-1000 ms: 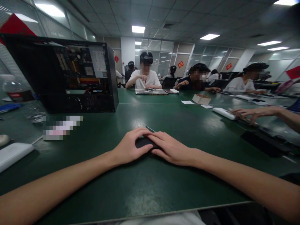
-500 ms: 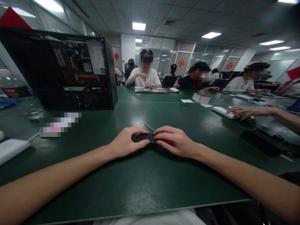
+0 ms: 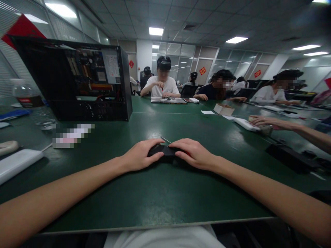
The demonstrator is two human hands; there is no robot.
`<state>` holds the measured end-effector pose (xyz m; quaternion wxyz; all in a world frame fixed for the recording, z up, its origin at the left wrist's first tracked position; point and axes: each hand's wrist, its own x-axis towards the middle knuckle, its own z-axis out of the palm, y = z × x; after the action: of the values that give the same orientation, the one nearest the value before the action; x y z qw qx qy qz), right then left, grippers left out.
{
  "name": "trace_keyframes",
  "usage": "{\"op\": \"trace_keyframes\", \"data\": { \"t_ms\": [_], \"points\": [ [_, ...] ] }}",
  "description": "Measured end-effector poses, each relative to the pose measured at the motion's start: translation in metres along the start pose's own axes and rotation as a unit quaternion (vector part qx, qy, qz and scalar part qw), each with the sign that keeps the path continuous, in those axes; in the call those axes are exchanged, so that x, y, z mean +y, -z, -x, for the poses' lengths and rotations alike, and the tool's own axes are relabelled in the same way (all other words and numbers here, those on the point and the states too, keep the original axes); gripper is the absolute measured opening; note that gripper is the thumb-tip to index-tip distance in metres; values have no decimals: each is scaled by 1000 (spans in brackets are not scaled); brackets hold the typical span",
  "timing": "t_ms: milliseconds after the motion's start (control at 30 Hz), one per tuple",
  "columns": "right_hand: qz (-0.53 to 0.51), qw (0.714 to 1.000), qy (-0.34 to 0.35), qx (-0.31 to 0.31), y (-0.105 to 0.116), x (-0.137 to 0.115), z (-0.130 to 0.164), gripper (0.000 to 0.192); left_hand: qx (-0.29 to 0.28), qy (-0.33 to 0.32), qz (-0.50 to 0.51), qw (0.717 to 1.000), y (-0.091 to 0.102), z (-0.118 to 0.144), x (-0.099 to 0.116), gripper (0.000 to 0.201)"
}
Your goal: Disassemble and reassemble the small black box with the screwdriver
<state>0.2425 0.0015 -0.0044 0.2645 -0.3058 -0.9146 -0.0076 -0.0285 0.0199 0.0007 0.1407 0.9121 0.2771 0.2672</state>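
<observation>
A small black box-shaped device (image 3: 168, 154) rests low over the green table (image 3: 160, 199), gripped at both ends. My left hand (image 3: 138, 155) is closed round its left end, thumb on the near side and fingers on the far side. On the right end, my right hand (image 3: 195, 153) is closed with its thumb in front and its fingers over the top. A screwdriver's thin metal shaft (image 3: 165, 139) sticks out behind the device. A bit of red, seemingly its handle, shows beneath my right fingers; the rest is hidden.
An open black computer case (image 3: 124, 82) stands at the left beside a plastic bottle (image 3: 27, 98). A white power strip (image 3: 20, 163) lies nearer. To the right are a co-worker's hand (image 3: 269, 122), a small cardboard box (image 3: 223, 109) and a black object (image 3: 289, 156). Several people sit across the table.
The view has shifted slightly, so the surroundings appear a little further right. My right fingers have moved on the device, covering more of the red part. Both hands stay on the device.
</observation>
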Motion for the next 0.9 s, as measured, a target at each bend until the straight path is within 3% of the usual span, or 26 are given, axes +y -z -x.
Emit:
{"op": "trace_keyframes", "data": {
  "t_ms": [133, 233, 333, 433, 567, 667, 700, 767, 833, 900],
  "points": [
    [10, 997, -81, -9, -2, 13, -2, 49, 16, 25, 33, 999, 2, -3, 1, 39],
    [22, 989, -130, -63, -2, 22, -2, 58, 4, 31, 64, 997, 6, -7, -4, 36],
    [28, 987, -125, -95, -2, 25, -2, 45, -4, 46, 84, 995, 11, -9, -15, 37],
    [-1, 991, -125, -41, -2, 21, -3, 31, -6, 60, 120, 991, 11, -9, -19, 34],
    [-127, 968, -178, 126, -3, 7, -6, 27, 59, 111, 100, 987, 3, -7, -9, 37],
    [-255, 901, -224, 270, -2, -2, -11, 32, 82, 131, 55, 987, -7, -5, 3, 39],
    [-303, 866, -243, 315, -2, -4, -12, 36, 86, 131, 44, 987, -10, -4, 6, 47],
    [-401, 784, -279, 384, -1, -5, -16, 43, 92, 134, 35, 986, -14, -4, 9, 83],
    [-480, 709, -310, 413, 0, -4, -19, 49, 88, 154, 45, 983, -14, -4, 9, 104],
    [-525, 658, -342, 417, 0, -2, -20, 53, 71, 174, 62, 980, -12, -4, 7, 105]
  ]
}}
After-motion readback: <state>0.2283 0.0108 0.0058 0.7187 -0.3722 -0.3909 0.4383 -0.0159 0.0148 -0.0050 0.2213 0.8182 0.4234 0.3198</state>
